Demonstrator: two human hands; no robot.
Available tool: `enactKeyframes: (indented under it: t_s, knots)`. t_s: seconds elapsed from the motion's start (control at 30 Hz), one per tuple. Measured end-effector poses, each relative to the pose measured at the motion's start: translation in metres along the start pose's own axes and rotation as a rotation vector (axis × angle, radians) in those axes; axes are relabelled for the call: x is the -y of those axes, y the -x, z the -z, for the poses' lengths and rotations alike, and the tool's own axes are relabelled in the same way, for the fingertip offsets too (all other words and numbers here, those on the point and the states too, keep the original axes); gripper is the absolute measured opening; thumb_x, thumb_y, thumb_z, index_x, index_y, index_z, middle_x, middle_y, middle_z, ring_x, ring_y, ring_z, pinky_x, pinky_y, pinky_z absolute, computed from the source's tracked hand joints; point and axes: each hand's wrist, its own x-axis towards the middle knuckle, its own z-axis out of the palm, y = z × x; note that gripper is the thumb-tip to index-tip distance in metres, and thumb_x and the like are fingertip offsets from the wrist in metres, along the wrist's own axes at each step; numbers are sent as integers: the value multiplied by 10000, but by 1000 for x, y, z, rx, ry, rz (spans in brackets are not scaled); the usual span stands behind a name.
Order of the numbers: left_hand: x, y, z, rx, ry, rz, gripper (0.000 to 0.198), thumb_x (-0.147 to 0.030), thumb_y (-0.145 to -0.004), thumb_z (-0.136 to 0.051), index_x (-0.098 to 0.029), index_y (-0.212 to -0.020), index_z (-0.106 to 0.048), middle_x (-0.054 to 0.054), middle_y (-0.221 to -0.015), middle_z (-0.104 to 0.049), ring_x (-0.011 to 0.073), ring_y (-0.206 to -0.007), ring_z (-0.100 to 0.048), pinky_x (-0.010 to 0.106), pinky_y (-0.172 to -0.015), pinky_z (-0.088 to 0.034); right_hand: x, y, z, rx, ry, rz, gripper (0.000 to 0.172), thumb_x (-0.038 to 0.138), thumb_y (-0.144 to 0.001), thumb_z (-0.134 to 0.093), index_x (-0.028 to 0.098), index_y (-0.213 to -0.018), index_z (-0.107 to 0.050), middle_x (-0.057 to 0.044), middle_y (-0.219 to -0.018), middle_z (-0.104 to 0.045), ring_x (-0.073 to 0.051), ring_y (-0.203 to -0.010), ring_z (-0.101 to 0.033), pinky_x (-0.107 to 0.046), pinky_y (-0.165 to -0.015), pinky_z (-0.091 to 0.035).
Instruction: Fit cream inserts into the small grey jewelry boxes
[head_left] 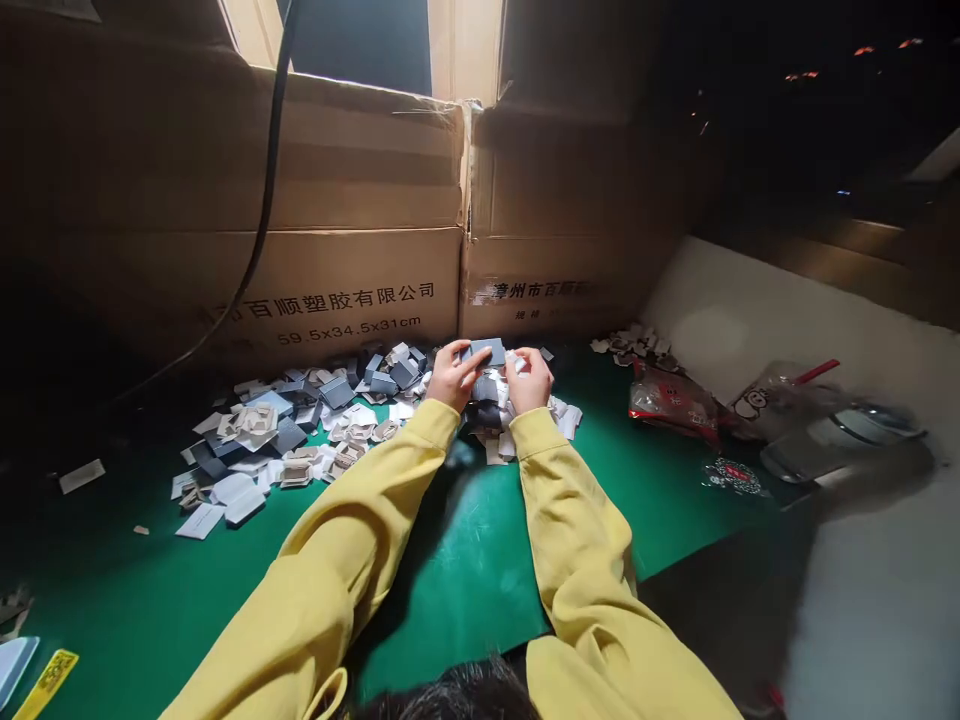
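Near the middle of the view, my left hand [452, 375] grips a small blue-grey box [487, 351] between its fingers and thumb. Close beside it on the right, my right hand [529, 378] pinches a small white piece [514, 362] at the box's right end. Under and around both hands lies a heap of small grey boxes [337, 392] and folded white and beige paper pieces [251, 425], spreading to the left over the green table [465, 560]. Whether the white piece touches the box cannot be made out.
Large cardboard boxes [360, 270] stand behind the heap, with a black cable [268, 190] hanging before them. At the right lie a red plastic packet [671, 400] and clear packaging [840, 440]. A yellow strip [49, 685] is at the lower left.
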Motion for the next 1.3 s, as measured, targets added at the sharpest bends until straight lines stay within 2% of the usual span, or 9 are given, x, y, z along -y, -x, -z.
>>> enactKeyframes:
  t_s: [0.2,0.33,0.4,0.53,0.7,0.87,0.97,1.07,1.3]
  knots:
    - [3,-5,-27,104,-147,131,523,-129,-849,-613,-179,-1368,-650,215,-1589,-400,427,-1465,-339,629,-1166,-320,-23,0,-16,139,198,25,298,155,-822,-509,159,-1047,-704,-131,-1056,-701,-246,-1015,-600,-435,-1004,-470]
    - [31,35,11,83,-283,89,593,-238,-896,-599,-211,-1485,-541,192,-1637,-358,426,-1509,-285,676,-1192,-230,-20,32,-19,-109,169,145,392,193,-900,-432,121,-1193,-682,-213,-1276,-639,-308,-1209,-550,-522,-1072,-432]
    - [53,54,43,15,-376,145,600,-274,-887,-625,-186,-1475,-548,212,-1627,-365,447,-1509,-272,678,-1199,-205,-13,56,-22,-104,130,206,387,213,-936,-391,127,-1147,-705,-201,-1199,-675,-297,-1161,-588,-497,-1057,-462]
    - [94,75,106,-211,-512,404,733,-331,-915,-628,-49,-1549,-391,283,-1616,-324,483,-1478,-265,661,-1172,-260,5,110,-39,241,5,407,351,178,-915,-433,217,-1036,-761,-135,-1045,-723,-267,-1011,-650,-440,-958,-540]
    - [116,81,143,-62,-539,500,442,-394,-960,-548,-68,-1223,-687,239,-1107,-683,455,-1171,-565,743,-994,-378,14,140,-61,681,25,370,256,115,-816,-557,245,-888,-764,-74,-970,-746,-214,-918,-686,-316,-823,-576]
    - [97,105,137,78,-404,235,370,-357,-946,-504,-162,-1143,-749,144,-997,-721,330,-1039,-637,571,-1005,-477,10,136,-61,626,-160,47,216,220,-882,-530,222,-971,-727,-56,-939,-747,-172,-809,-676,-314,-838,-574]
    - [69,132,123,152,-328,66,311,-343,-944,-522,-283,-1106,-781,88,-1019,-761,281,-1068,-649,489,-1073,-456,11,136,-59,563,-386,-197,409,417,-962,-484,223,-1302,-599,-56,-1049,-729,-109,-630,-601,-271,-696,-572]
    - [47,156,110,197,-245,-141,329,-280,-998,-481,-328,-1130,-779,74,-1056,-782,265,-1108,-666,484,-1063,-470,11,135,-60,596,-516,-346,532,534,-929,-524,235,-1369,-553,-66,-1142,-701,-76,-565,-537,-223,-554,-516]
    - [52,174,103,172,-72,-46,318,-365,-984,-536,-269,-1205,-744,128,-1326,-691,287,-1363,-543,523,-1173,-414,2,132,-60,713,-576,-407,473,474,-774,-686,199,-1159,-692,-65,-1142,-635,-52,-509,-498,-225,-410,-443]
